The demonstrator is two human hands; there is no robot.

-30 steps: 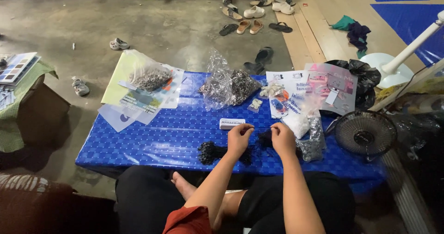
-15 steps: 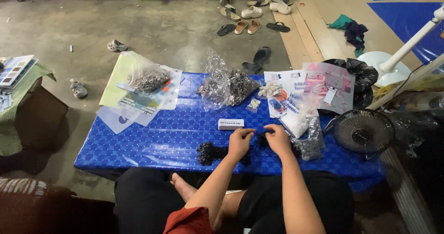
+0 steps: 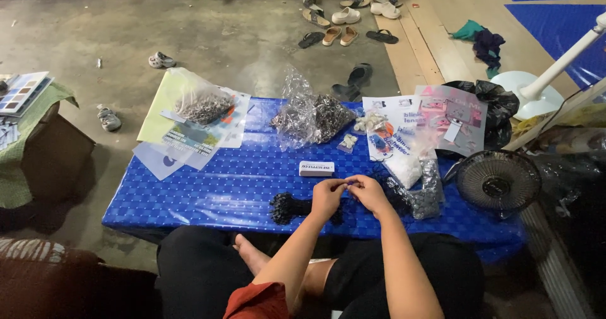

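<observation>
My left hand point(image 3: 327, 196) and my right hand point(image 3: 368, 193) meet fingertip to fingertip over the blue table point(image 3: 214, 186), pinching a tiny dark piece too small to make out. A clump of small black parts point(image 3: 287, 207) lies just left of my left hand. A small white box point(image 3: 316, 168) sits right beyond my hands. Next to my right hand lies a clear bag of dark parts point(image 3: 424, 193).
A clear bag of dark pieces point(image 3: 312, 117), a bag on paper sheets point(image 3: 199, 107) and printed packets point(image 3: 404, 136) cover the table's far side. A small black fan point(image 3: 497, 181) stands at the right. Sandals point(image 3: 344, 25) lie on the concrete floor beyond.
My two hands have moved closer together, fingertips now touching above the black clump. The view has shifted slightly.
</observation>
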